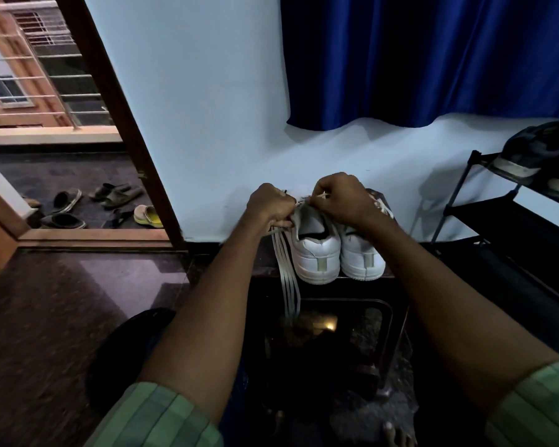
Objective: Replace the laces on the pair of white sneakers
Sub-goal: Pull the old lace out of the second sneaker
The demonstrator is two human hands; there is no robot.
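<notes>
Two white sneakers stand side by side on a small dark table (397,304), heels toward me: the left sneaker (315,253) and the right sneaker (362,258). My left hand (270,206) grips the tongue edge of the left sneaker together with white laces (288,279), whose strands hang down over the table's front edge. My right hand (339,198) pinches a lace end above the left sneaker's eyelets. The front parts of both sneakers are hidden behind my hands.
A white wall stands right behind the table, with a blue curtain (433,59) above. A black shoe rack (513,201) with shoes is at the right. An open doorway (78,188) at the left shows several sandals outside. Dark polished floor lies around; my bare foot (397,437) is below.
</notes>
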